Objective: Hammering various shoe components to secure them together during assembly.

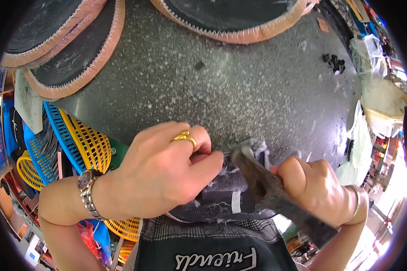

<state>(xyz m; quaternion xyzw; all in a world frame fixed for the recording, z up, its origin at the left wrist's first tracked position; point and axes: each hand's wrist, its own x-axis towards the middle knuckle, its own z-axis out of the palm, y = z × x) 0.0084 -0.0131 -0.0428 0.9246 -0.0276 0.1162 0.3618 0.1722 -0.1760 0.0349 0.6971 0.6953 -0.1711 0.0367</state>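
Note:
My left hand, with a gold ring and a wristwatch, is closed with its thumb and fingers pinched at the edge of a dark grey fuzzy fabric piece. That piece lies at the near edge of the table and bears a small white label strip. My right hand, with a bracelet, is wrapped round a dark, worn tool with a rounded tip and a hole. The tool's tip rests beside my left fingertips, next to a greyish fuzzy tuft. What the left fingers pinch is mostly hidden.
Dark oval pieces with pink zigzag-stitched rims lie at the far left and far middle of the speckled dark table. Small black bits sit at far right. Blue and yellow baskets stand at left.

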